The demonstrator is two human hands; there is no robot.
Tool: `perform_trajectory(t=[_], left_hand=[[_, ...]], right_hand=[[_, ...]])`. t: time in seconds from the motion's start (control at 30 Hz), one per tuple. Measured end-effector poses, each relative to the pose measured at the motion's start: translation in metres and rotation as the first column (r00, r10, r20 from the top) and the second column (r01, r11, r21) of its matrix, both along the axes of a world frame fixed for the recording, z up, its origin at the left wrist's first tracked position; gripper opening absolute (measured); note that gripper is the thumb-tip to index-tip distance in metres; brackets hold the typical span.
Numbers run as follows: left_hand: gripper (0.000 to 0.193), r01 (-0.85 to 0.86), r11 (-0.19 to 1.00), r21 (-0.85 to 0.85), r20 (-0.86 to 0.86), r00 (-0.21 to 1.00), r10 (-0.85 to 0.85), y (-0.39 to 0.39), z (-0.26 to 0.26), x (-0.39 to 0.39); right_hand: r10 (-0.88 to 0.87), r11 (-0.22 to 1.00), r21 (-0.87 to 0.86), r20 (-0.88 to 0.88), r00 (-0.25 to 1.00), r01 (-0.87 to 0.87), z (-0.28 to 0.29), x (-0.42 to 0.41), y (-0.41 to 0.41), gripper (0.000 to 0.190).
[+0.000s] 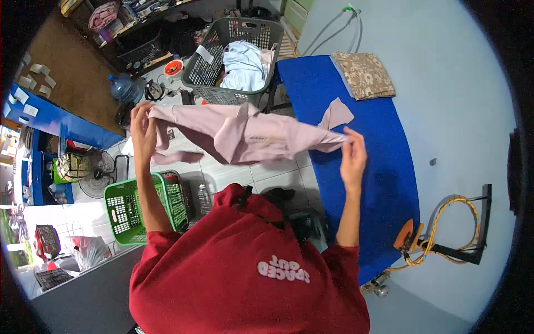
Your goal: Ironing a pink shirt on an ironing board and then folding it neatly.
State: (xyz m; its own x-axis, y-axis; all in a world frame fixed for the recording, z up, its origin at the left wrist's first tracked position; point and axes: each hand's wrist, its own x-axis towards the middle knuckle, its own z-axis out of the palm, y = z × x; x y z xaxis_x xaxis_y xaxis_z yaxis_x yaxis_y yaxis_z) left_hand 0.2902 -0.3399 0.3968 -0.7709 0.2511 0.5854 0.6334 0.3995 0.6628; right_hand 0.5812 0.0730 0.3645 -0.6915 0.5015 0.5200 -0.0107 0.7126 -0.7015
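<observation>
A pale pink garment [267,137] with a small print hangs stretched in the air between my two hands. Its left end is pinched in my left hand [144,127], with loose fabric dangling below the fingers. My right hand [353,156] grips the opposite end above the blue-covered ironing table [367,167]. One flap of the cloth points up over the table's near-left edge. Folds hide the garment's full shape. At the table's far end lies a folded floral brown cloth [363,76].
A grey plastic laundry basket [200,79] holding light-coloured clothes [244,67] stands ahead. To the left are a green basket [146,208], a fan [98,173] and a water jug [125,88]. An iron [404,236] with a yellow cord [438,225] rests at the table's right edge, beside the wall.
</observation>
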Motion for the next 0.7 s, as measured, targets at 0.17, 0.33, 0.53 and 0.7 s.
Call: perform_trajectory(t=[0.17, 0.33, 0.53, 0.7], left_hand=[[0.02, 0.102, 0.966, 0.239, 0.252, 0.954, -0.163, 0.001, 0.007, -0.019], [0.021, 0.08, 0.891, 0.447, 0.145, 0.976, -0.161, 0.005, 0.02, -0.021], [0.026, 0.034, 0.958, 0.285, 0.03, 0.999, -0.044, 0.011, 0.004, -0.028], [0.026, 0.052, 0.931, 0.361, 0.163, 0.979, -0.118, 0.052, -0.01, -0.024]], right_hand=[[-0.213, 0.971, -0.132, -0.081, 0.974, 0.202, 0.069, 0.004, -0.014, 0.017], [-0.055, 0.998, 0.0, -0.072, 0.996, 0.056, 0.111, 0.015, -0.037, 0.02], [-0.145, 0.987, 0.045, -0.114, 0.983, 0.151, 0.102, 0.028, -0.032, 0.021], [-0.213, 0.976, 0.053, 0.007, 0.977, 0.213, 0.075, 0.06, -0.007, 0.022]])
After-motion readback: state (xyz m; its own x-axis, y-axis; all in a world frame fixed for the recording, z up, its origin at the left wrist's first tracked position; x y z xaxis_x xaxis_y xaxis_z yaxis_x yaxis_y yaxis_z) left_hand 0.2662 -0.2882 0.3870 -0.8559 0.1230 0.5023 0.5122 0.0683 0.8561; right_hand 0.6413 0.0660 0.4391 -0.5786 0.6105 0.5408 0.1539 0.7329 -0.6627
